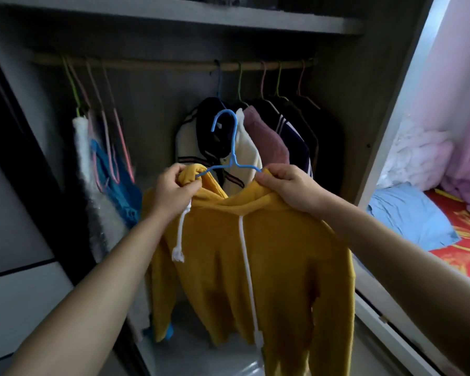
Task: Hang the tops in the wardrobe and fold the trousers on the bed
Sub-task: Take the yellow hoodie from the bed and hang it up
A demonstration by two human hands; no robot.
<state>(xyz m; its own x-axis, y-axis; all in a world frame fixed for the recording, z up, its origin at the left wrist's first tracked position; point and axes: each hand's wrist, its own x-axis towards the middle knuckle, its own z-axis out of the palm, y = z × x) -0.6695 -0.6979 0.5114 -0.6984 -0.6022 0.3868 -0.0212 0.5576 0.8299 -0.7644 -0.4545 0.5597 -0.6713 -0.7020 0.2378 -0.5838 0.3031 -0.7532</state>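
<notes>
Up close, the left hand (174, 189) and right hand (289, 185) each pinch a shoulder of the yellow hoodie (255, 253) hanging below them, the blue hanger (232, 147) between them and well under the rail (174, 65), so a slackened grip would likely let the neck slide off.

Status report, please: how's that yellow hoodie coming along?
Left hand, right hand: both gripping yellow drawstring hoodie at the shoulders. Thin blue hanger inside neck, hook off the wooden rail. Rail's middle stretch free between hung clothes.
</notes>
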